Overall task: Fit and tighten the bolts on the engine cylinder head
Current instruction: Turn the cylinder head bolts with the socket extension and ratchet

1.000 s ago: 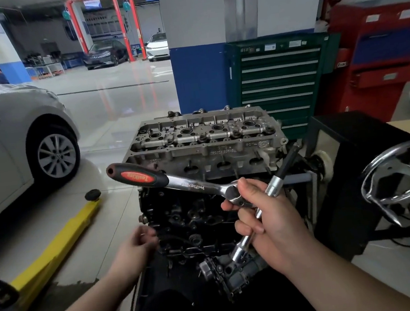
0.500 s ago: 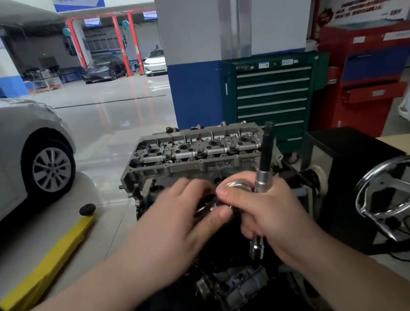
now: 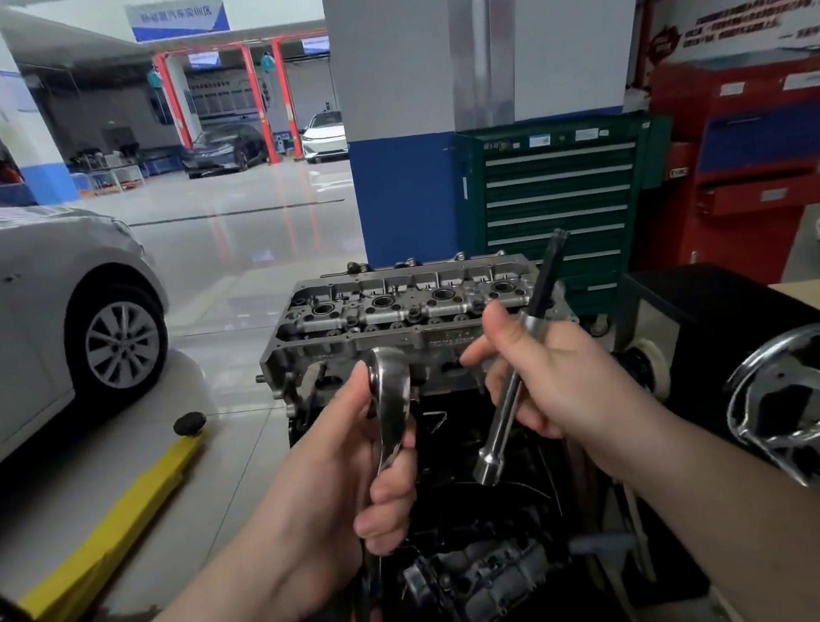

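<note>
The left hand (image 3: 363, 451) is curled tight around a ratchet wrench (image 3: 393, 406), fingers wrapped over the shank just below the polished head, which stands upright above the thumb; the red and black handle runs down out of the fist toward the bottom of the view. The right hand (image 3: 556, 385) grips a long extension bar (image 3: 518, 364), thumb raised beside it and fingers folded round its middle. The bar is tilted, its dark bit end pointing up and to the right, its chrome square-drive end hanging low between the two hands. Wrench and bar are apart, not joined.

Beyond both hands sits the engine cylinder head (image 3: 413, 315), uncovered on top of the dark engine block (image 3: 468, 464), its four round wells in a row along the upper face. Neither tool touches it. Whether bolts already sit in their holes cannot be told at this size.

Behind the engine stand a green tool cabinet (image 3: 559, 199) and a red cabinet (image 3: 760, 154), against a white and blue pillar (image 3: 393, 106). A silver car (image 3: 35, 305) is at the left, with a yellow lift arm (image 3: 114, 523) on the floor below it. A chrome handwheel (image 3: 809, 380) is at the right.
</note>
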Demonstrator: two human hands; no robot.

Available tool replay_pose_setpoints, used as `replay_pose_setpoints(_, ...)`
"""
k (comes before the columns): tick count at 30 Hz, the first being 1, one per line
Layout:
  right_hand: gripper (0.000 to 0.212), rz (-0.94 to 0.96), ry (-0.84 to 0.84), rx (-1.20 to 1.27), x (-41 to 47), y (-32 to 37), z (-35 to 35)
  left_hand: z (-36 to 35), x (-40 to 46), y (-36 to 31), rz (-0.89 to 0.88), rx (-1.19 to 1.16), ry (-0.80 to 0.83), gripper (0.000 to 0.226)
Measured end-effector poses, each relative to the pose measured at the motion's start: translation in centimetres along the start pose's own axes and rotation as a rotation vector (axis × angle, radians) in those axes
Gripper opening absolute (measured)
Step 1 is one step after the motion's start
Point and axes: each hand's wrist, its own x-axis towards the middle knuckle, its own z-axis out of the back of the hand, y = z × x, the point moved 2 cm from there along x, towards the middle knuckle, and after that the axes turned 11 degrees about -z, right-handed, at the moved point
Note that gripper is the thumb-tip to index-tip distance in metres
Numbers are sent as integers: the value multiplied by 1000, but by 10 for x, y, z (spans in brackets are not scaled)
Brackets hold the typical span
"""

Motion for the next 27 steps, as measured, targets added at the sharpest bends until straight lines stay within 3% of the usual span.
replay_pose_setpoints(9,58,-371,50,878,7,-11,-9,-11,-2,-6,-83,-129,1,61)
replay_pose_setpoints(20,32,-371,156,1184,2,-2,-31,-18,-1,-11,-82,-159,1,62)
replay_pose_setpoints(27,29,-378,150,1269,6,5,-23,-17,2,-25,-128,-208,-25,63)
